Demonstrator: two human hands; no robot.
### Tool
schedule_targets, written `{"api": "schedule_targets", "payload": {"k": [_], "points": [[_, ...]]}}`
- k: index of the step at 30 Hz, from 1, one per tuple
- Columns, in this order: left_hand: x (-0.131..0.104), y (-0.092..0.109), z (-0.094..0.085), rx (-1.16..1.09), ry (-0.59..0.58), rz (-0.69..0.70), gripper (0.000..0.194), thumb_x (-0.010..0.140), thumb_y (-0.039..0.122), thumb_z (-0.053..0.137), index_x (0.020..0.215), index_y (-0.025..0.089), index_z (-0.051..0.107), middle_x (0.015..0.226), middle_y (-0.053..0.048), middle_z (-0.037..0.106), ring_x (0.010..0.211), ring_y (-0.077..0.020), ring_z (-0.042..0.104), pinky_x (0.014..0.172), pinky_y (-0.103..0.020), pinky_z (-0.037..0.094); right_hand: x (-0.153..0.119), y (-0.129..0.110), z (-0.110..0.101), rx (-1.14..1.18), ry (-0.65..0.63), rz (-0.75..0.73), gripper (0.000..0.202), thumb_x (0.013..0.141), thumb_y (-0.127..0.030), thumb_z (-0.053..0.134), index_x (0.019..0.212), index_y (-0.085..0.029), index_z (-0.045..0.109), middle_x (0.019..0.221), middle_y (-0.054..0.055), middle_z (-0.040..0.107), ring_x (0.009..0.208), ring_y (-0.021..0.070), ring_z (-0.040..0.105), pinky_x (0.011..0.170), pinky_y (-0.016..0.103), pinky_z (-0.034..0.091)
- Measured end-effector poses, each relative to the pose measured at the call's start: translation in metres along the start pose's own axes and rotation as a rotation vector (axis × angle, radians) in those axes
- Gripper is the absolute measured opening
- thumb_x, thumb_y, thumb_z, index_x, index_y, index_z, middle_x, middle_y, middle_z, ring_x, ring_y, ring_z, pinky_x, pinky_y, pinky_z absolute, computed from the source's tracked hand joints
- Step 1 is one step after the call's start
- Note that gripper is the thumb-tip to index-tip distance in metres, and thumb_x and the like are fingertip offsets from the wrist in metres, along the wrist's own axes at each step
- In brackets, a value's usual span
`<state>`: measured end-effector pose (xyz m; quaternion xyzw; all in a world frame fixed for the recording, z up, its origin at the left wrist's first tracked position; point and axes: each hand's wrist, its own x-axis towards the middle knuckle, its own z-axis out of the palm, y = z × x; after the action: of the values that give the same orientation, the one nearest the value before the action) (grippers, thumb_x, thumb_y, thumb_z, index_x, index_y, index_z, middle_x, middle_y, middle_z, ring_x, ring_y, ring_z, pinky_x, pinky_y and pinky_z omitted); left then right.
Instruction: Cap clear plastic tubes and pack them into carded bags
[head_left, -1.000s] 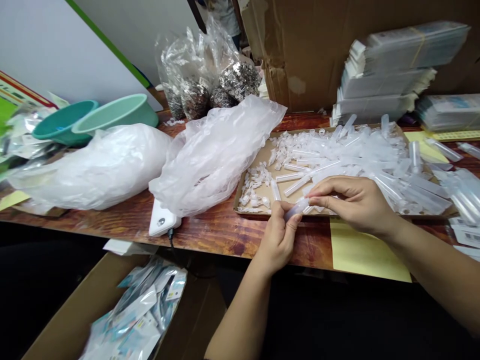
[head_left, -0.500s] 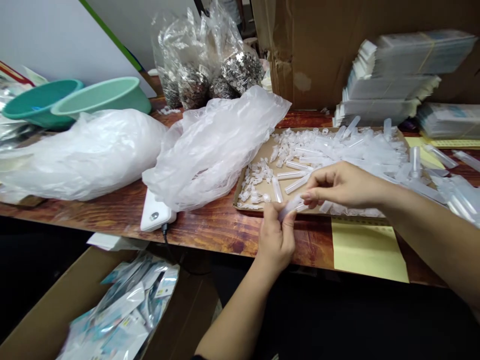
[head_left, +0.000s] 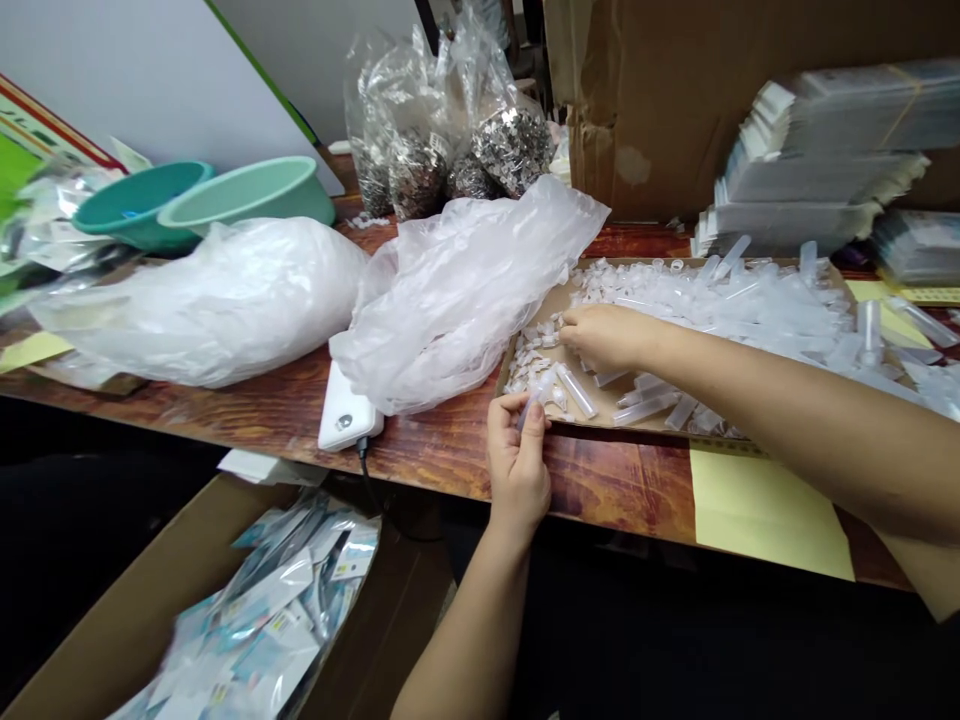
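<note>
The person's left hand point(head_left: 519, 465) is at the near edge of the table point(head_left: 442, 455), pinching a translucent plastic tube point(head_left: 535, 390) between thumb and curled fingers; the tube tilts up out of the grip, its upper end over the near left corner of a shallow cardboard tray point(head_left: 553, 302); the right hand point(head_left: 600, 335) reaches across that tray, fingers bent and drawn together, tips down among the small white plastic caps point(head_left: 525, 368) scattered at its left end; from here I cannot tell whether they have one pinched. A loose tube point(head_left: 576, 390) lies on the tray floor between the two hands; a big heap of similar tubes point(head_left: 780, 300) fills the right side, beyond the right forearm.

Just left of the tray slumps a crumpled white plastic bag point(head_left: 465, 290), partly over a white device with a black cable point(head_left: 349, 412); a fuller white bag point(head_left: 255, 290) lies further left, in front of two green basins point(head_left: 292, 195); clear bags of silvery metal pieces point(head_left: 514, 150) stand behind; a sheet of yellow paper point(head_left: 765, 510) hangs over the table's front edge, and banded stacks of flat packets point(head_left: 802, 185) rise at the back right.
</note>
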<state>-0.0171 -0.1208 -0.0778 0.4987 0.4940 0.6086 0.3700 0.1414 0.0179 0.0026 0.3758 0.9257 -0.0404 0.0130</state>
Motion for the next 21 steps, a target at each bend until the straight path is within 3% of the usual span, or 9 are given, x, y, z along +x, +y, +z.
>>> {"api": "schedule_targets", "payload": {"k": [2,5,7,9,12,17,21], "points": [[0.0,0.003,-0.001,-0.032,-0.003,-0.037,0.033,0.098,0.055,0.062,0.104,0.023,0.058,0.081,0.001,0.058,0.073,-0.0126,0.057,0.072,-0.026,0.049,-0.012,0.003,-0.002,0.07,0.091,0.061,0.021,0.087,-0.006,0.059,0.1,-0.01,0.075,0.107,0.017,0.073,0.096,0.0248,0.068,0.08,0.034,0.049],[-0.001,0.007,-0.002,-0.042,-0.029,-0.056,0.033,0.097,0.054,0.063,0.105,0.023,0.06,0.083,0.0,0.061,0.077,-0.014,0.059,0.074,-0.028,0.05,-0.038,-0.002,-0.003,0.606,0.318,0.16,0.019,0.093,-0.026,0.063,0.106,-0.015,0.074,0.094,0.008,0.074,0.085,0.0185,0.069,0.074,0.031,0.055],[-0.002,0.009,-0.002,-0.024,-0.054,-0.039,0.031,0.098,0.052,0.062,0.105,0.022,0.062,0.087,-0.002,0.064,0.082,-0.0158,0.062,0.078,-0.03,0.051,-0.057,-0.012,-0.002,1.026,0.402,0.189,0.03,0.088,-0.041,0.072,0.105,-0.017,0.074,0.087,0.005,0.075,0.079,0.0169,0.07,0.071,0.031,0.058],[-0.004,0.011,-0.001,0.016,-0.082,-0.003,0.028,0.099,0.049,0.061,0.106,0.022,0.064,0.091,-0.004,0.066,0.087,-0.0175,0.064,0.083,-0.032,0.051,-0.075,-0.023,0.002,1.206,0.429,0.213,0.037,0.081,-0.048,0.079,0.103,-0.018,0.076,0.086,0.005,0.076,0.078,0.0173,0.072,0.072,0.032,0.06],[-0.007,0.016,0.002,0.105,-0.147,0.067,0.023,0.101,0.043,0.059,0.107,0.022,0.065,0.093,-0.004,0.067,0.086,-0.0179,0.064,0.082,-0.031,0.05,-0.094,-0.036,0.006,1.204,0.46,0.241,0.035,0.08,-0.046,0.081,0.1,-0.018,0.078,0.091,0.008,0.079,0.078,0.0184,0.074,0.073,0.033,0.062],[-0.001,0.033,0.006,0.223,-0.317,0.174,0.013,0.101,0.032,0.056,0.107,0.022,0.061,0.091,-0.002,0.068,0.079,-0.0162,0.062,0.074,-0.029,0.048,-0.12,-0.036,0.003,0.953,0.53,0.142,0.018,0.086,-0.037,0.076,0.095,-0.022,0.081,0.098,0.007,0.08,0.088,0.0195,0.075,0.083,0.033,0.062],[0.025,0.055,0.019,0.292,-0.512,0.277,0.01,0.1,0.029,0.056,0.106,0.022,0.057,0.096,-0.005,0.069,0.086,-0.019,0.065,0.079,-0.031,0.05,-0.139,-0.031,-0.003,0.869,0.622,0.243,0.022,0.09,-0.043,0.073,0.096,-0.023,0.078,0.085,0.004,0.076,0.069,0.0158,0.069,0.067,0.029,0.057]]}}
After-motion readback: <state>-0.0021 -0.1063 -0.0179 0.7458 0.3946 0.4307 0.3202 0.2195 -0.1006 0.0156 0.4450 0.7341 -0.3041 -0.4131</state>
